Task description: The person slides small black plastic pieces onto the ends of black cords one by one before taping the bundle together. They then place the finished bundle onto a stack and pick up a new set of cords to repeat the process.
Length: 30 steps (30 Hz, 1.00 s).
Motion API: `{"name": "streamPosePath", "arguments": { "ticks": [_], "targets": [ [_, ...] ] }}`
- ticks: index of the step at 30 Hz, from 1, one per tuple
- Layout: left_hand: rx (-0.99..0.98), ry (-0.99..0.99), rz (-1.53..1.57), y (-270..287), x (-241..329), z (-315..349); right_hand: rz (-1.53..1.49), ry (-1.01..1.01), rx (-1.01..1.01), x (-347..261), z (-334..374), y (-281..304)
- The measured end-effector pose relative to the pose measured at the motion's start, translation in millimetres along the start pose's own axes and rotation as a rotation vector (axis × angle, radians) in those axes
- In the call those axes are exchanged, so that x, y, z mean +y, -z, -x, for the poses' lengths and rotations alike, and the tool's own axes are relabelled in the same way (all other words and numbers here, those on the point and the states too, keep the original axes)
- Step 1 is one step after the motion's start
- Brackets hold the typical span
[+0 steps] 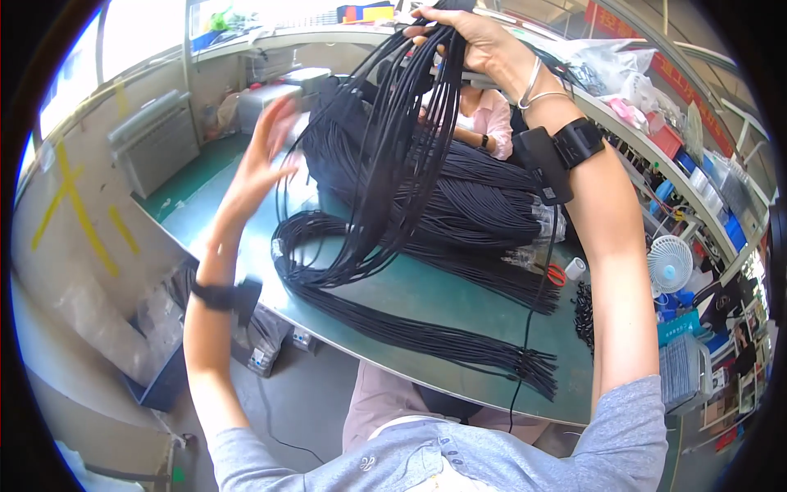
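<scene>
My right hand [469, 34] is raised high, its fingers wrapped round the upper part of a bundle of thin black cables [430, 107]. The strands hang in a long loop down to the table. There they run into a bound length of black cables [410, 328], whose cut-looking ends fan out toward the right near the front edge. My left hand [261, 160] is lifted to the left of the hanging loop, fingers spread and a little blurred, holding nothing. Behind the loop lies a large heap of bundled black cables [484, 201], with clear plastic at its right end.
On the green table [254, 266], red-handled scissors [556, 275], a white roll [575, 268] and small black parts [584, 316] lie at the right. Beyond the heap sits a person in pink [490, 115]. Loaded shelves and a small fan [670, 264] line the right side.
</scene>
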<state>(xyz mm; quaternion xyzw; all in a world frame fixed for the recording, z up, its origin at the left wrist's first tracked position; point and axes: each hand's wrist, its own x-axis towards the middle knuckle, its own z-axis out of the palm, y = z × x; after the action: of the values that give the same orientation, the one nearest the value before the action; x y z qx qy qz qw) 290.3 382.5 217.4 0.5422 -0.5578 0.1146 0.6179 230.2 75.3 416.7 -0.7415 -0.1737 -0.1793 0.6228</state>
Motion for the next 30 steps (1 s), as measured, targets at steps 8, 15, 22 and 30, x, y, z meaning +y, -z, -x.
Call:
{"name": "streamPosePath", "arguments": {
  "ticks": [8,15,22,30],
  "targets": [
    [-0.071,-0.403,-1.074,-90.7,30.0,-39.7,-0.411,-0.264,-0.114,-101.2,-31.2,18.8],
    [-0.239,-0.253,-1.238,-13.7,-53.7,130.0,-0.118,0.009,0.198,-59.6,-5.9,-8.8],
    [0.405,-0.495,-1.14,-89.5,47.5,-93.2,-0.11,-0.004,0.157,-49.3,-5.7,-41.8],
    [0.072,-0.338,-0.999,-88.0,-25.1,11.9,0.147,0.146,0.325,-87.5,-6.3,-8.7]
  ]
}}
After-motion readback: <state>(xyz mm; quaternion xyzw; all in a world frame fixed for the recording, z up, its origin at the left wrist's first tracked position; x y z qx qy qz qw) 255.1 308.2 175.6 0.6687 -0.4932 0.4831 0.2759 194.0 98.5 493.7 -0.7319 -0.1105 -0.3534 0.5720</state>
